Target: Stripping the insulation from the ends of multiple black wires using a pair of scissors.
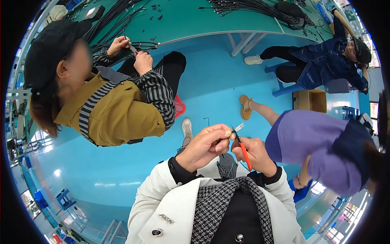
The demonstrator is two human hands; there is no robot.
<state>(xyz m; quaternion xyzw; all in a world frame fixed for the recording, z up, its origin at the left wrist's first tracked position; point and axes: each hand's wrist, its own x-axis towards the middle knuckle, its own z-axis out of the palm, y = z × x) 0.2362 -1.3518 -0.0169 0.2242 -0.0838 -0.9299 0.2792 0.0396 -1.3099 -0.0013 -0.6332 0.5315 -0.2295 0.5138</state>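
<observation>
In front of my chest, my left hand is closed in a pinch on a thin dark cable whose small silver plug points up and to the right. My right hand is wrapped round a pair of red-handled cutters. Their dark, narrow jaws point upward and meet or cross the cable just below the plug; whether the blades touch it is hard to tell. Both hands are close together, fingertips almost touching. Part of the cable is hidden behind my fingers.
A green worktable with bundles of black cables runs along the far side. At left, a co-worker in a mustard vest handles a tool. Another in purple is close at right; one in denim sits beyond, by a cardboard box.
</observation>
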